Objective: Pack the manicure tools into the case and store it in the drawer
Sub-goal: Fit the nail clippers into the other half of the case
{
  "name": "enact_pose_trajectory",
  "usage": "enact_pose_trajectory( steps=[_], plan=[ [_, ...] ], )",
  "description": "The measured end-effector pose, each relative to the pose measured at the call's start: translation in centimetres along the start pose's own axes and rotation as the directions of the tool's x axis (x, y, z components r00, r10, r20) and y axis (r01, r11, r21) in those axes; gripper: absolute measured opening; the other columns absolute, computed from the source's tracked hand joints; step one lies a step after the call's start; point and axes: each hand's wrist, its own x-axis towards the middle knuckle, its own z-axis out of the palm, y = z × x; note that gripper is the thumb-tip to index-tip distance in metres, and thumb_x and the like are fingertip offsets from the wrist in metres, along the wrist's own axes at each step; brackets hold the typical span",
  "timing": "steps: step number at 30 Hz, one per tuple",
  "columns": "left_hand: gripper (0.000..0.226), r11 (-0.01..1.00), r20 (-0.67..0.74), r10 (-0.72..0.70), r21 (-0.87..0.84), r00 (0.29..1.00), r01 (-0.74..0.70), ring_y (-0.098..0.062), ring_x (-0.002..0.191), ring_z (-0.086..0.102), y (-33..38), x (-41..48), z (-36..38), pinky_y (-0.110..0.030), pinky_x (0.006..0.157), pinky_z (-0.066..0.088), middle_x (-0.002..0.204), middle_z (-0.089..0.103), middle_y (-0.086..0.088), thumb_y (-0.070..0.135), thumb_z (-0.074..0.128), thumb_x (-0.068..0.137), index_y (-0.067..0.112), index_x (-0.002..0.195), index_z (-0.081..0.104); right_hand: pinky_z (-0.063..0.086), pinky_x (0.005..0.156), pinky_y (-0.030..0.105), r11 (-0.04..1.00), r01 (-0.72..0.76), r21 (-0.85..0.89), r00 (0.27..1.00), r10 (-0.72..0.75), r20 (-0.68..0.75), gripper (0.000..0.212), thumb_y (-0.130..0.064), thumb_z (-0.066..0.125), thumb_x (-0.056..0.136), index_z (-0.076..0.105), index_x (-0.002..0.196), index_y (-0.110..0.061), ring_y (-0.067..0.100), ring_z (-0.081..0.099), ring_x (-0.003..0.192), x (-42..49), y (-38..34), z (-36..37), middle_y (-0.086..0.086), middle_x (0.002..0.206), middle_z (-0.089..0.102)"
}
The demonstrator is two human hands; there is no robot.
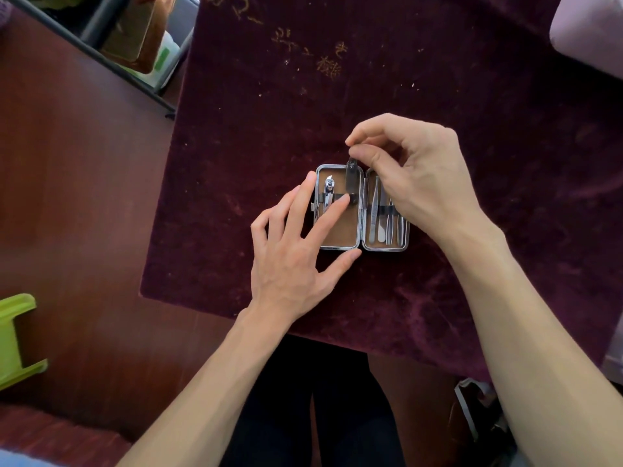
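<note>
A small metal-framed manicure case (340, 242) lies flat and wide apart on the dark purple velvet cloth (387, 79). Its right half holds several slim steel tools (382, 217) under an elastic band. In the left half a nail clipper (329, 193) sits under the band. My right hand (414, 170) pinches the top end of a second, dark nail clipper (352, 178), whose lower end is at the band in the left half. My left hand (296, 244) rests on the case's left half, fingers spread, index fingertip pressing the band beside that clipper.
The cloth covers a table; reddish-brown wooden floor (84, 197) lies to the left. A green plastic stool (17, 338) stands at the lower left. A shelf rack with boxes (135, 38) is at the upper left, a pale cushion (590, 32) at the upper right.
</note>
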Motion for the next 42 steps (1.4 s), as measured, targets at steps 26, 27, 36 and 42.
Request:
enact_pose_trajectory(
  steps=[26, 27, 36, 42],
  plan=[
    [0.061, 0.999, -0.026, 0.021, 0.028, 0.999, -0.02, -0.023, 0.149, 0.038, 0.2, -0.1, 0.3, -0.041, 0.111, 0.03, 0.169, 0.029, -0.006, 0.067, 0.054, 0.094, 0.047, 0.15, 0.046, 0.048, 0.066, 0.007, 0.999, -0.043, -0.007, 0.999, 0.043, 0.007, 0.008, -0.023, 0.075, 0.096, 0.077, 0.103, -0.027, 0.003, 0.071, 0.076, -1.4, 0.5, 0.8, -0.019, 0.081, 0.074],
    [0.06, 0.999, -0.028, 0.019, 0.03, 0.999, -0.018, -0.023, 0.149, 0.038, 0.2, 0.0, 0.3, -0.041, 0.111, 0.03, 0.169, 0.029, -0.006, 0.067, 0.053, 0.094, 0.047, 0.15, 0.047, 0.048, 0.065, 0.008, 0.999, -0.038, -0.014, 0.999, 0.038, 0.0, 0.008, -0.023, 0.075, 0.096, 0.077, 0.103, -0.027, 0.005, 0.071, 0.075, -1.6, 0.5, 0.8, -0.019, 0.081, 0.073],
    [0.06, 0.999, -0.029, 0.019, 0.048, 0.999, -0.017, -0.023, 0.15, 0.037, 0.2, -0.1, 0.4, -0.04, 0.112, 0.028, 0.17, 0.028, -0.005, 0.068, 0.053, 0.093, 0.048, 0.149, 0.046, 0.052, 0.052, 0.031, 0.991, 0.031, -0.131, 0.996, -0.041, -0.073, 0.003, -0.021, 0.076, 0.092, 0.076, 0.091, -0.018, 0.014, 0.061, 0.051, -4.2, -0.1, 1.0, -0.022, 0.069, 0.065],
    [0.052, 0.999, -0.031, 0.012, 0.041, 0.999, -0.011, -0.022, 0.149, 0.037, 0.2, -0.1, 0.5, -0.04, 0.112, 0.028, 0.169, 0.029, -0.005, 0.068, 0.051, 0.094, 0.045, 0.141, 0.054, 0.059, 0.057, 0.038, 0.979, 0.069, -0.19, 0.989, -0.092, -0.114, 0.013, -0.02, 0.077, 0.089, 0.08, 0.099, -0.013, 0.004, 0.05, 0.056, -6.3, 0.1, 1.9, -0.009, 0.097, 0.082]
  ],
)
